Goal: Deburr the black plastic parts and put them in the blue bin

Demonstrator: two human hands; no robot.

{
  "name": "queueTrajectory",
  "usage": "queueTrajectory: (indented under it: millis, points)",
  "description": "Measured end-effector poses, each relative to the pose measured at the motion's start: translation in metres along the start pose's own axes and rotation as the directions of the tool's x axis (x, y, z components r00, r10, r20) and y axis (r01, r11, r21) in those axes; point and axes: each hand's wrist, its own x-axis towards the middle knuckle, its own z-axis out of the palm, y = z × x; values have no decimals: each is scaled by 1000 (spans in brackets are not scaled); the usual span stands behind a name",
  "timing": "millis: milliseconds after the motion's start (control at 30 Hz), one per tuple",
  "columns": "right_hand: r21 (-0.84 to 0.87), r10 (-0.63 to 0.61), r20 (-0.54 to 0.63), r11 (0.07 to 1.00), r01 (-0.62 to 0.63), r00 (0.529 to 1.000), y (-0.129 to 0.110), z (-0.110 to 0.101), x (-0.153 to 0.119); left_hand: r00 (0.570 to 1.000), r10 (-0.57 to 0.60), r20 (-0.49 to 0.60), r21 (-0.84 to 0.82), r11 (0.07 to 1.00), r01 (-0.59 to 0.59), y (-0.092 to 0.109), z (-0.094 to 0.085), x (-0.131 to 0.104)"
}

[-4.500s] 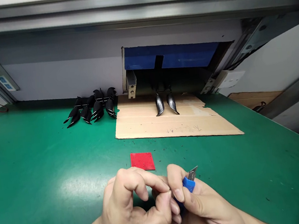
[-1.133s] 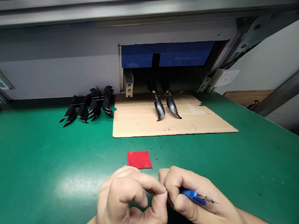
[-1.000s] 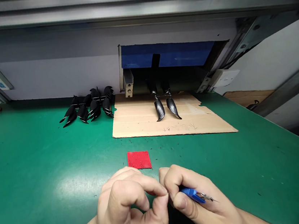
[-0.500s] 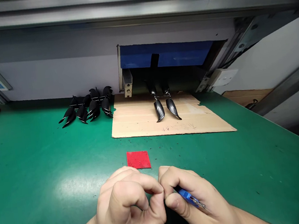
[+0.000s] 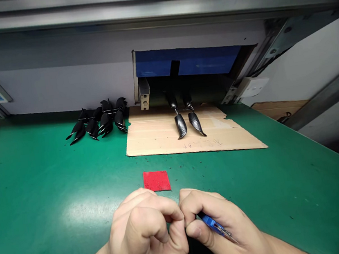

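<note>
My left hand [image 5: 148, 232] is closed in a pinch, its thumb and fingertips pressed together; whatever lies between them, if anything, is too hidden to make out. Its fingertips meet those of my right hand [image 5: 224, 223]. That hand is curled around a slim blue tool with a metal part [image 5: 214, 225], which lies across the palm with one end covered by the fingers. Just beyond the hands, a small red square pad [image 5: 157, 181] lies flat on the green table, with dark shavings on it.
Glossy black, ribbed, leaf-shaped parts [image 5: 181, 126] rest joined in a pair on a cardboard sheet [image 5: 159, 144], below an opening in the back wall. More black parts [image 5: 107, 120] are grouped to the left. Dark scraps dot the green table [image 5: 54, 170]. A metal beam [image 5: 142, 6] crosses overhead.
Both hands stay almost still, fingertips together. Only a very slight shift of the view shows; the red pad and black parts keep their places.
</note>
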Motion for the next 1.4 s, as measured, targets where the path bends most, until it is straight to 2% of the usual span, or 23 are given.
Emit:
queueTrajectory:
  millis: [367, 1233, 1333, 1400]
  points:
    - [-20, 46, -49, 999, -47, 998, -3, 3, -2, 1000, -17, -14, 4, 1000, 17, 2, -1, 0]
    - [-15, 17, -18, 1000, -18, 1000, 0, 0, -3, 997, -45, -57, -16, 999, 44, 0, 0, -2]
    - [20, 49, -14, 999, -49, 999, 2, 0, -5, 997, -36, -66, -24, 999, 34, 0, 0, -2]
    - [105, 110, -17, 989, -108, 994, 4, 0, -7, 998, -27, -64, -29, 999, 25, 0, 0, -3]
